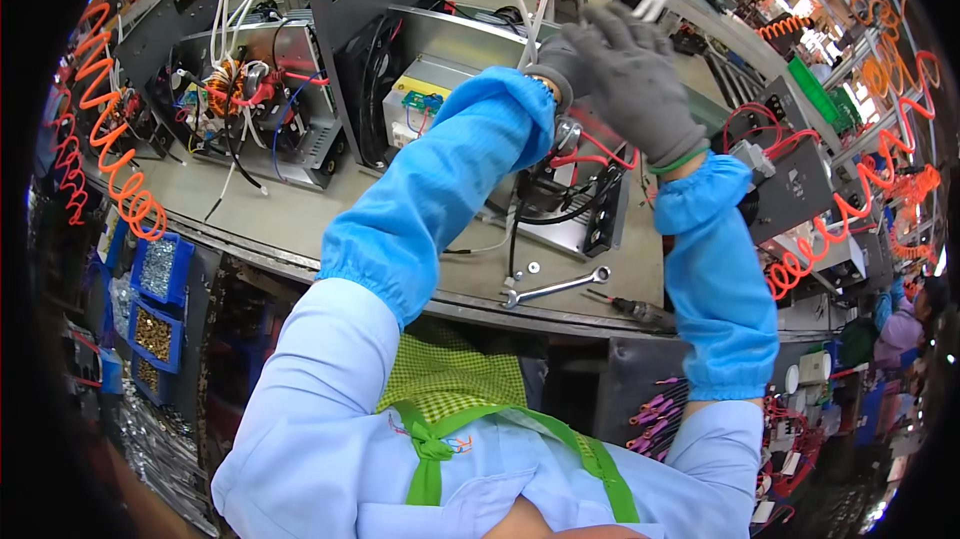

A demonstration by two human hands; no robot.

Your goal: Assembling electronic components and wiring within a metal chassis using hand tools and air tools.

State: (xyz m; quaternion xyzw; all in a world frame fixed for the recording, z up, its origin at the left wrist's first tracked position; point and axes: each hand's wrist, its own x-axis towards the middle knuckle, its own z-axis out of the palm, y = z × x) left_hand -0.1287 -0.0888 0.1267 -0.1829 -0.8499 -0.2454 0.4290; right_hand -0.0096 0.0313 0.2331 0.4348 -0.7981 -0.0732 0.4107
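Both my hands wear grey gloves and meet above an open electronics unit with a metal chassis. My left hand is beside white and black cables; its fingers are hidden behind the other hand. My right hand lies partly over it, back of the hand toward me, fingers bent and blurred. A pale, shiny strip sticks out beyond the right fingers; its kind is unclear. Below the hands, red and black wires run through the unit beside a round metal part.
A combination wrench, loose washers and a dark screwdriver-like tool lie near the bench's front edge. Similar open units stand left and right. Orange coiled air hoses hang at both sides. Blue bins hold small hardware.
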